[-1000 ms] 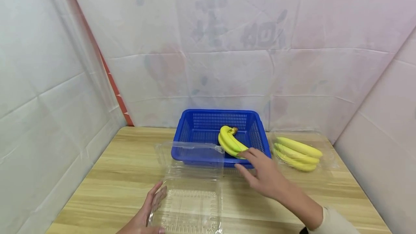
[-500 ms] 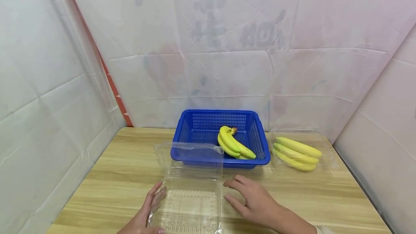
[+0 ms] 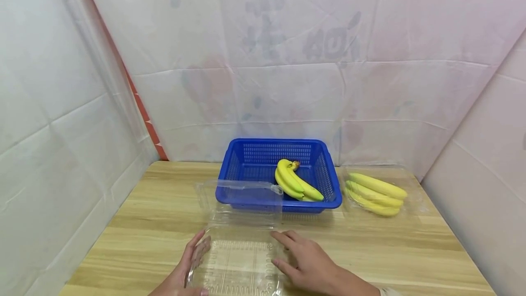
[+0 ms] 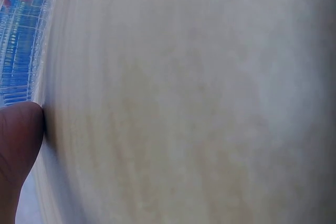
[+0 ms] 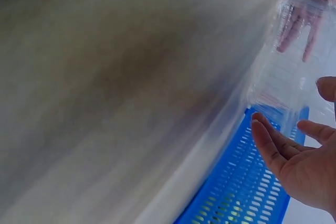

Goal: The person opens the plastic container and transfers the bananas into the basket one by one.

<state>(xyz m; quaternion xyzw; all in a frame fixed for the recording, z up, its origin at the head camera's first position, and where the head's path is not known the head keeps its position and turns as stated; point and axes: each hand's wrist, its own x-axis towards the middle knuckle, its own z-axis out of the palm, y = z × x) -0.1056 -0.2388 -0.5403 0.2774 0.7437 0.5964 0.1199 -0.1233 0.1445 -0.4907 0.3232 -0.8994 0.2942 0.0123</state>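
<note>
A clear plastic clamshell box (image 3: 242, 259) sits on the wooden table with its lid (image 3: 246, 204) raised on the far side, overlapping the basket in the head view. My left hand (image 3: 181, 268) holds the box at its near left corner, fingers along the left wall and thumb at the front; in the left wrist view the thumb (image 4: 18, 145) shows beside the clear plastic. My right hand (image 3: 308, 264) is at the box's right side, fingertips close to the wall, fingers loosely bent around nothing. Yellow bananas (image 3: 293, 182) lie in the blue basket (image 3: 333, 168) behind.
A second clear box (image 3: 415, 200) with several bananas (image 3: 376, 195) inside stands at the right of the basket. White sheeting (image 3: 263, 95) hangs behind and on both sides of the wooden table (image 3: 135, 236).
My right hand has come back from the bananas in the basket, moving toward me and left to the box's right side. The left hand stays on the box; the bananas lie in the basket.
</note>
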